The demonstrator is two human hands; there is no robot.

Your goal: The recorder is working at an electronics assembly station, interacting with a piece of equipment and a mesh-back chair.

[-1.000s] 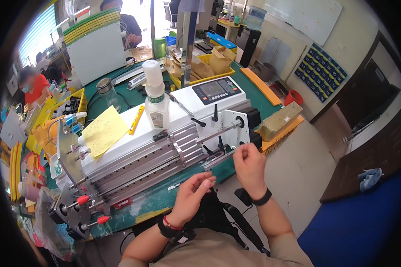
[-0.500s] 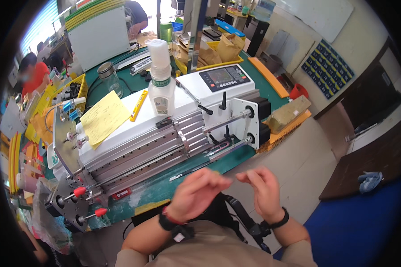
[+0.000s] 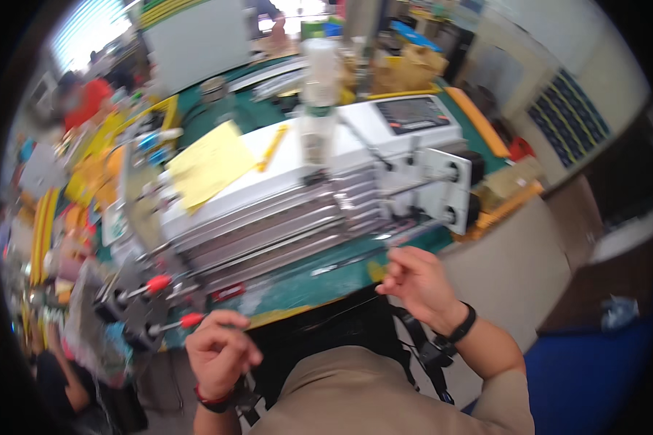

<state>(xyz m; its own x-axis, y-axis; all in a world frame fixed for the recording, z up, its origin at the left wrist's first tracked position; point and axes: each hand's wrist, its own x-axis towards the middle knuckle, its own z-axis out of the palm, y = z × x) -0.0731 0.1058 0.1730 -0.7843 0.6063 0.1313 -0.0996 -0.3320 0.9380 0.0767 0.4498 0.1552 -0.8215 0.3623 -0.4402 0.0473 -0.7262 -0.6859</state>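
Observation:
My left hand (image 3: 221, 351) is low at the left, above the bench's near edge, its fingers curled inward. Whatever it holds, if anything, is hidden by blur. To the right, my right hand (image 3: 422, 286) has its thumb and fingers pinched together near the machine's right end. A faint thin thread (image 3: 345, 313) runs from those fingertips toward the left across a dark surface; its far end is lost. Beyond both hands lies a long white machine (image 3: 268, 156) with metal rails, red-tipped rods (image 3: 159, 283) and a control panel (image 3: 412, 114). Neither hand touches it.
On the machine are a translucent bottle (image 3: 318, 109), a yellow paper sheet (image 3: 210, 165) and a yellow marker-like stick (image 3: 273, 147). A small red object (image 3: 228, 291) lies on the green bench mat (image 3: 276, 293). Paper bags (image 3: 413, 69) stand behind. Other people sit at the far left.
My hands, close together before, have moved apart: the left went left and down, the right slightly up. The view has shifted, so the bench appears farther right and is blurred.

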